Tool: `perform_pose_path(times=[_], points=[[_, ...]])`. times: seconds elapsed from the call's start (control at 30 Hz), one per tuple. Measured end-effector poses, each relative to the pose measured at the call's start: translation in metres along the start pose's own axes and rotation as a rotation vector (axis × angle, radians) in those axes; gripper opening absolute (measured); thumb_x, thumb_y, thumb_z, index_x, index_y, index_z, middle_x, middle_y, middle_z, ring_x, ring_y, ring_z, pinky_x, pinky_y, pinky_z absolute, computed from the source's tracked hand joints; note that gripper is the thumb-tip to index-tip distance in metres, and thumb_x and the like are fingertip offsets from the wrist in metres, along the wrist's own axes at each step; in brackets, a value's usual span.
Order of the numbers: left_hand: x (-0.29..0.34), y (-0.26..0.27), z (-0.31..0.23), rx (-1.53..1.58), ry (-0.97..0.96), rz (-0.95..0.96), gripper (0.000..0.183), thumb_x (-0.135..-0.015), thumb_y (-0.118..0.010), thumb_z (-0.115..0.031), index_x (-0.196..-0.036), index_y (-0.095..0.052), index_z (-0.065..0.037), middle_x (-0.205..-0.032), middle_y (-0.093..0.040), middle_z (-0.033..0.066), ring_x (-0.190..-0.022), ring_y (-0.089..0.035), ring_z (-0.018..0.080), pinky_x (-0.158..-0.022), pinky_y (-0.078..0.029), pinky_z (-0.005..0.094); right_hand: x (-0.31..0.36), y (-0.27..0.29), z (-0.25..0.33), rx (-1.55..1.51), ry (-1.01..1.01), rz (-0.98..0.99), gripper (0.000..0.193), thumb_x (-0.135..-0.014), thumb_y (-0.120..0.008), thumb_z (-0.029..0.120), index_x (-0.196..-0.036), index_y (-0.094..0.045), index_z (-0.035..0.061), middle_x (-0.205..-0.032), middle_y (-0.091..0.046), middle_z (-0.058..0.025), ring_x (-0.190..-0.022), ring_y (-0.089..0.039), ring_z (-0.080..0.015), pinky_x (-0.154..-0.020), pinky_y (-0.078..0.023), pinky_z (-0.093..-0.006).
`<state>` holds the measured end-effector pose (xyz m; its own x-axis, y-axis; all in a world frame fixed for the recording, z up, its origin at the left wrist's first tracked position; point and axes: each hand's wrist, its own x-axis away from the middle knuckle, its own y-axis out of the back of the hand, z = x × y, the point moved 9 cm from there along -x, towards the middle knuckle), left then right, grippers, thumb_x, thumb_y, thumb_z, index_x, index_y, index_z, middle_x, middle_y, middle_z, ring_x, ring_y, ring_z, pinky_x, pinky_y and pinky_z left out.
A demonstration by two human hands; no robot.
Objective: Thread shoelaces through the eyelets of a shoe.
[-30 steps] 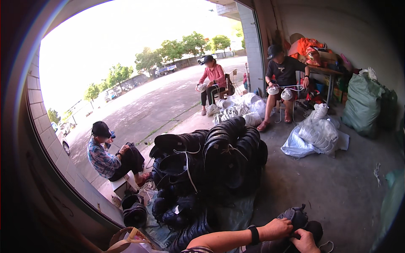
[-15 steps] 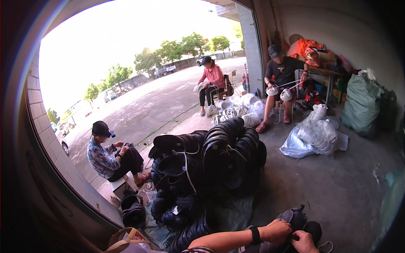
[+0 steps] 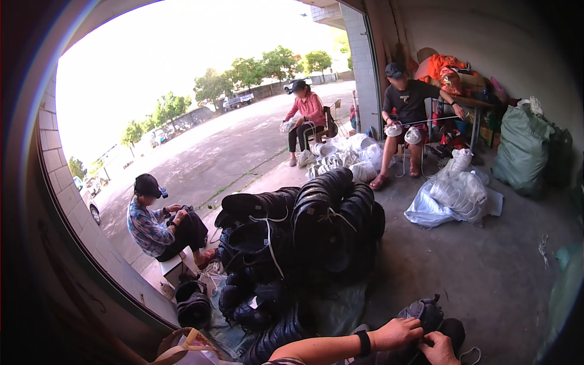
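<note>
My left hand (image 3: 396, 334) and my right hand (image 3: 439, 349) are close together at the lower right, fingers pinched over a dark grey and black piece that looks like a shoe upper. A grey rounded part (image 3: 426, 312) of it shows beyond my left hand, and black material (image 3: 452, 330) lies beyond my right. What the fingertips grip is too small to make out. A thin white lace (image 3: 471, 353) curls out beside my right hand. My left wrist wears a black band.
Stacked black shoe-like pieces (image 3: 325, 210), some tied with white cord, fill the middle on a green sheet (image 3: 350, 310). Three people sit beyond, at left, centre and right. White bundles (image 3: 459, 194) lie on the floor; a green sack (image 3: 522, 149) stands far right.
My left hand's fingers have lifted and straightened slightly over the grey piece. At the back right, a seated person's arm has stretched out sideways, drawing a white cord.
</note>
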<state>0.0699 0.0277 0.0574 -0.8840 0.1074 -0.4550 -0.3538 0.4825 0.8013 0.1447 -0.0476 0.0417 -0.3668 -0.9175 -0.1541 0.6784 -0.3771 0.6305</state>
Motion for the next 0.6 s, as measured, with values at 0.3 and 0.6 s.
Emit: perform_pose_path(times=[0.3, 0.6], points=[[0.013, -0.002, 0.014, -0.076, 0.075, -0.164, 0.016, -0.08, -0.062, -0.015, -0.091, -0.053, -0.008, -0.084, -0.05, 0.0081, -0.079, -0.056, 0.0248, -0.061, -0.051, 0.0343, -0.001, -0.001, 0.001, -0.036, -0.051, 0.054, 0.013, -0.079, -0.065, 0.006, -0.09, -0.062, -0.0017, -0.081, -0.065, -0.0187, -0.077, -0.065, -0.0292, -0.068, -0.05, -0.0343], [0.02, -0.002, 0.01, -0.089, 0.057, -0.259, 0.016, -0.082, -0.062, -0.015, -0.095, -0.055, -0.009, -0.082, -0.049, 0.0072, -0.077, -0.054, 0.0233, -0.066, -0.048, 0.0323, 0.004, -0.002, -0.016, -0.241, -0.321, 0.111, 0.011, -0.083, -0.062, 0.007, -0.09, -0.064, -0.0017, -0.075, -0.066, -0.0107, -0.057, -0.059, -0.015, -0.054, -0.045, -0.0268]])
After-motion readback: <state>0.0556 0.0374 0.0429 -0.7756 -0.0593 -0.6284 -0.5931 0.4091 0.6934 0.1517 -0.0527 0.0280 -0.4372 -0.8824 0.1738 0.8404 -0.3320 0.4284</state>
